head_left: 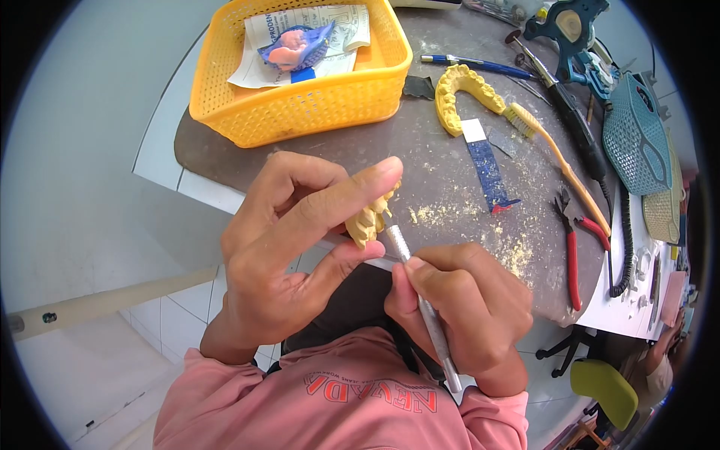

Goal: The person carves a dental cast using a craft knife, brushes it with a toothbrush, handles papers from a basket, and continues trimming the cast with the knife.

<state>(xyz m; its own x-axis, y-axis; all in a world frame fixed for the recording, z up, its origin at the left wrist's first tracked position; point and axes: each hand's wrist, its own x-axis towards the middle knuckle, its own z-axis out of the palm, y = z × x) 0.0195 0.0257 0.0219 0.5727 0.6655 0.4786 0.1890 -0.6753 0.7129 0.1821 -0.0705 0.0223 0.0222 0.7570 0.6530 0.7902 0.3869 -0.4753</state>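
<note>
Between the thumb and fingers of my left hand (289, 247) is a yellow plaster dental model (364, 225), partly covered by the fingers. My right hand (472, 307) grips a metal carving knife (431, 322) with a knurled handle, held like a pen. The knife's tip is close against the right side of the model; whether it touches I cannot tell. A second dental model (448, 97), a yellow horseshoe-shaped arch of teeth, lies on the grey work surface (420, 172) beyond my hands. Yellow plaster crumbs (517, 255) are scattered near my right hand.
A yellow plastic basket (300, 112) at the back left holds paper and a blue tray with pink material (296, 49). To the right lie a toothbrush (559, 154), red-handled pliers (574, 255), a blue strip (487, 172), a black handpiece (574, 120) and a blue articulator (574, 34). Another person sits far right.
</note>
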